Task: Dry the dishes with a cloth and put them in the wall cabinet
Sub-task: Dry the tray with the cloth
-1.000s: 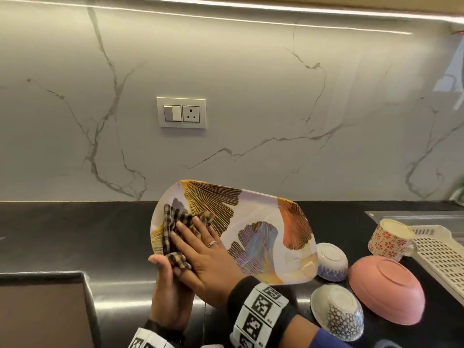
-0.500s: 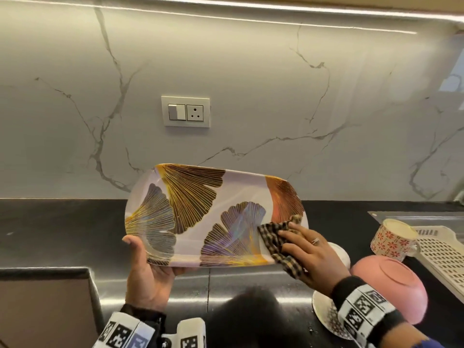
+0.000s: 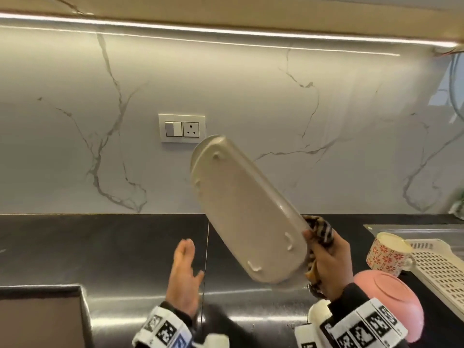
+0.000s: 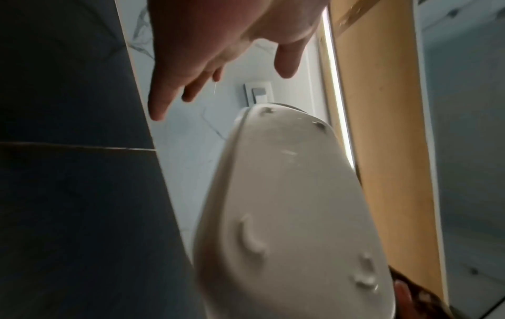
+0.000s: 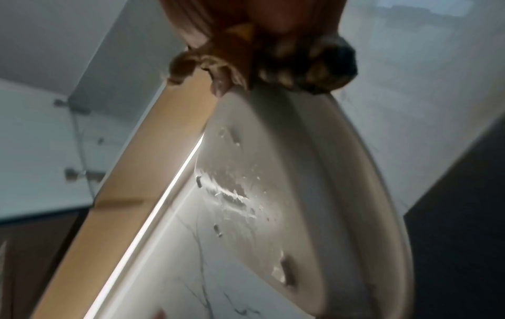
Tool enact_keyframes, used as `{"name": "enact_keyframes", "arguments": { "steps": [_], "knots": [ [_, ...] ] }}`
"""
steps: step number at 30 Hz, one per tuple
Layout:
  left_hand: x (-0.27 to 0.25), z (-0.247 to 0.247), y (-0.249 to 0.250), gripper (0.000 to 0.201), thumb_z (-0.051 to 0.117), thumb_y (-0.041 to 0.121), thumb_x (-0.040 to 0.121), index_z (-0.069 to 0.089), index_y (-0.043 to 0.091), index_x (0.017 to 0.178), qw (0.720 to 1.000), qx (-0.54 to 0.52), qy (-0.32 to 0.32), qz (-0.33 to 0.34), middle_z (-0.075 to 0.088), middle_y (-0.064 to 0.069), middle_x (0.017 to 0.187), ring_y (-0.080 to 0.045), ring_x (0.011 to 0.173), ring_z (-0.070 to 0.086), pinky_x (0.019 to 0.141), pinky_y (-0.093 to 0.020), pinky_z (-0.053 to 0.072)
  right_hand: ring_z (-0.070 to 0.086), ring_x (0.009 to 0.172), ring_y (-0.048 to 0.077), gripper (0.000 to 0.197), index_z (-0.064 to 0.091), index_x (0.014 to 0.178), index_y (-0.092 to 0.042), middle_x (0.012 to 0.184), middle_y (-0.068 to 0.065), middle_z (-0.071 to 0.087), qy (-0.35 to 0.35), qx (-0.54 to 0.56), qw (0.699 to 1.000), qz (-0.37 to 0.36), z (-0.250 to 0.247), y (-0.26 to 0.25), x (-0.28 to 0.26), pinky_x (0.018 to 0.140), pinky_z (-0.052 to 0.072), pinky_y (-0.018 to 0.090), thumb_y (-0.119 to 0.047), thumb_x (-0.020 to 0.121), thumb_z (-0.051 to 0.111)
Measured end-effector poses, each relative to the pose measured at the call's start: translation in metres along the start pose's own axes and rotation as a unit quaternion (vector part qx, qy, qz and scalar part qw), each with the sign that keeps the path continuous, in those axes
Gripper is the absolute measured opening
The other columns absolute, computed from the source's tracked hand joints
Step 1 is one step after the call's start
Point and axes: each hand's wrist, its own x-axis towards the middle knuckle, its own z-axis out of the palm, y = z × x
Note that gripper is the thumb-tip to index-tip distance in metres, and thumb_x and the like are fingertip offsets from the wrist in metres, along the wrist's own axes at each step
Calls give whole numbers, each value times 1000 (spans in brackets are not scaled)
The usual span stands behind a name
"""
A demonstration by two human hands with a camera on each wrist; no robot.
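Observation:
The long oval platter (image 3: 241, 209) is held tilted above the black counter, its plain beige underside with small raised feet facing me. My right hand (image 3: 326, 257) grips its lower right end together with the checked cloth (image 3: 321, 232), which is bunched between fingers and rim. My left hand (image 3: 184, 267) hangs free to the platter's left, fingers straight, touching nothing. The left wrist view shows the platter underside (image 4: 287, 215) and the spread left hand (image 4: 218, 71). In the right wrist view, water drops sit on the underside (image 5: 273, 194) below the cloth (image 5: 300, 71).
On the counter at right stand a red-flowered mug (image 3: 386, 252), an upturned pink bowl (image 3: 391, 307), a white bowl (image 3: 319, 312) partly behind my wrist, and a perforated white drying tray (image 3: 442, 270). A wall socket (image 3: 182, 128) is behind the platter. The cabinet underside with light strip (image 3: 226, 28) runs overhead.
The platter has been flipped from its painted face to its plain underside and swung up on end. My left hand has let go of it; the right hand now holds it with the cloth.

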Motion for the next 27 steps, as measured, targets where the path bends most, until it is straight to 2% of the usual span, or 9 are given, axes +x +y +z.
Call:
{"name": "enact_keyframes", "arguments": {
  "steps": [3, 7, 9, 12, 14, 16, 18, 22, 27],
  "knots": [
    [-12, 5, -26, 78, 43, 52, 80, 22, 16, 146, 993, -11, -34, -115, 29, -15, 150, -27, 140, 23, 106, -49, 29, 44, 30, 6, 8, 59, 89, -7, 45, -3, 55, 74, 185, 970, 140, -2, 5, 3, 31, 38, 15, -14, 88, 56],
    [-26, 25, -42, 70, 55, 46, 74, 40, 20, 138, 976, -98, -127, -145, 51, -1, 135, -21, 133, 38, 100, -47, 33, 43, 34, 8, 27, 60, 83, -15, 47, -1, 50, 82, 319, 893, 306, 12, 25, 0, 35, 38, 15, -29, 67, 76],
    [-30, 34, -40, 88, 84, 40, 57, 45, 22, 134, 966, -137, -184, -116, 57, -3, 132, -20, 122, 52, 99, -45, 39, 50, 47, 17, 57, 65, 88, -15, 58, 7, 53, 90, 353, 864, 347, 22, 38, -5, 44, 43, 23, -34, 41, 91],
    [-30, 50, -34, 100, 94, 29, 39, 51, 20, 129, 956, -200, -201, -78, 60, -15, 126, -33, 111, 60, 92, -44, 50, 49, 68, 33, 92, 55, 124, -2, 92, 27, 56, 98, 385, 839, 372, 35, 49, -20, 73, 54, 47, -31, 44, 92],
    [-29, 56, -28, 97, 93, 34, 40, 53, 22, 127, 957, -235, -154, -64, 62, -15, 122, -34, 106, 62, 81, -46, 56, 47, 69, 37, 98, 49, 131, -2, 105, 30, 53, 77, 399, 825, 393, 45, 41, -31, 95, 42, 60, -31, 47, 92],
    [-26, 57, -25, 77, 81, 40, 61, 51, 24, 129, 965, -241, -98, -39, 63, -14, 121, -35, 106, 62, 82, -49, 54, 62, 65, 40, 59, 54, 122, 2, 92, 29, 63, 35, 403, 826, 393, 48, 33, -38, 74, 55, 54, -23, 73, 75],
    [-25, 54, -21, 52, 54, 35, 82, 48, 23, 132, 970, -234, -59, -18, 60, -14, 124, -33, 107, 58, 89, -52, 47, 63, 44, 23, 24, 56, 105, 4, 61, 19, 66, 3, 371, 844, 388, 43, 28, -40, 41, 54, 29, -15, 92, 51],
    [-15, 32, -4, 58, 41, 48, 83, 44, 23, 136, 978, -198, -66, 23, 56, -12, 131, -30, 114, 55, 86, -46, 49, 67, 62, 33, 45, 55, 112, 12, 82, 26, 70, -40, 227, 895, 383, 22, 37, -47, 60, 57, 44, -13, 76, 62],
    [-12, 9, 21, 97, 75, 70, 46, 53, 23, 128, 988, -110, -107, 29, 65, -11, 120, -30, 105, 64, 74, -43, 57, 70, 70, 18, 43, 55, 118, 7, 82, 9, 74, 27, 188, 958, 217, -18, 26, -23, 59, 58, 30, -15, 82, 62]
  ]
}}
